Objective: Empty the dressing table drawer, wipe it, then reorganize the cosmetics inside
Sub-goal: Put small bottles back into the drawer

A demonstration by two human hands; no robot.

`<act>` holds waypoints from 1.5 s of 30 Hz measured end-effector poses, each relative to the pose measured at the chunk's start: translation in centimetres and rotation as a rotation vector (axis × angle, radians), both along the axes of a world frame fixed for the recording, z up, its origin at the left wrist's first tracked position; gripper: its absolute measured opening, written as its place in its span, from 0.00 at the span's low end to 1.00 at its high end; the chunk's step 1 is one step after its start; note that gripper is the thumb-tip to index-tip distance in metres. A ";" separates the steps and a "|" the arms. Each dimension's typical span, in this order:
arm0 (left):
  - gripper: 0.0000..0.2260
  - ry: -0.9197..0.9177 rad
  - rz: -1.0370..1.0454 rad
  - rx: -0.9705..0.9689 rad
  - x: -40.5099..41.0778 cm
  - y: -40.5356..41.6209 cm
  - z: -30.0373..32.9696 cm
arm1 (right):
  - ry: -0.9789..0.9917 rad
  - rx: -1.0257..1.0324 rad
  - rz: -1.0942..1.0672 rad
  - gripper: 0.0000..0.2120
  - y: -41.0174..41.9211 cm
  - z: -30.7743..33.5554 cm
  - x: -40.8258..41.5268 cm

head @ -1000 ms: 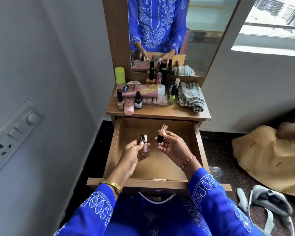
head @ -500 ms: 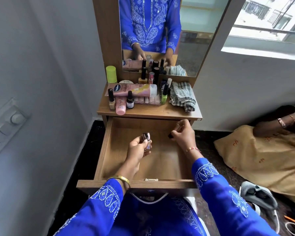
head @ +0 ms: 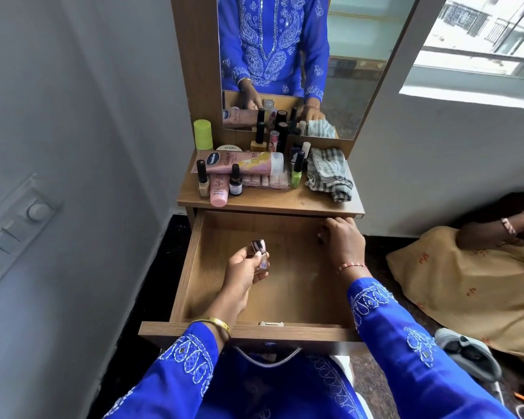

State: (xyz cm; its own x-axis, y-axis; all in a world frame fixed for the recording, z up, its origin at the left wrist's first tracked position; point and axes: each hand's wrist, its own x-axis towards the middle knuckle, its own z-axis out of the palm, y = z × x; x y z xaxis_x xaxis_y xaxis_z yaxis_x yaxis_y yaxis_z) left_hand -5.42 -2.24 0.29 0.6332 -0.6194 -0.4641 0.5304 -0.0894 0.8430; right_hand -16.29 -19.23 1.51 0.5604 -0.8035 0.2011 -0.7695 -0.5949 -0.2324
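The drawer stands pulled out below the tabletop, its wooden floor bare. Over the drawer's middle-left, the left hand pinches a small bottle between thumb and curled fingers; the bottle is upright, its dark shiny cap uppermost, and it is held clear of the drawer floor. The right hand is at the drawer's back corner, toward 1 o'clock from the bottle, back of the hand up, fingers curled downward and close together under the tabletop's front edge; something dark shows at the fingertips, but whether they pinch anything cannot be told. On the tabletop, at 12 o'clock from the drawer, the cosmetics sit crowded: a pink tube lying on its side, a second pink tube pointing toward the front edge, a black-capped bottle at the left, a small dark bottle beside it, a clear case of pale sticks, a green polish, and a lime container at the back left. A striped cloth lies crumpled at the tabletop's right, at 3 o'clock from the cosmetics. The mirror rises behind.
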 end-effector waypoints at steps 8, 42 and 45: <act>0.09 -0.015 -0.013 0.024 0.1 0.0 -0.5 | 0.052 0.017 0.010 0.06 -0.1 -0.1 0.6; 0.14 -0.133 -0.039 0.073 -0.1 0.1 -0.4 | -0.323 0.371 0.113 0.09 4.4 1.5 2.4; 0.15 -0.215 -0.070 0.069 -0.3 0.3 0.1 | -0.321 0.632 0.246 0.11 7.4 2.0 3.4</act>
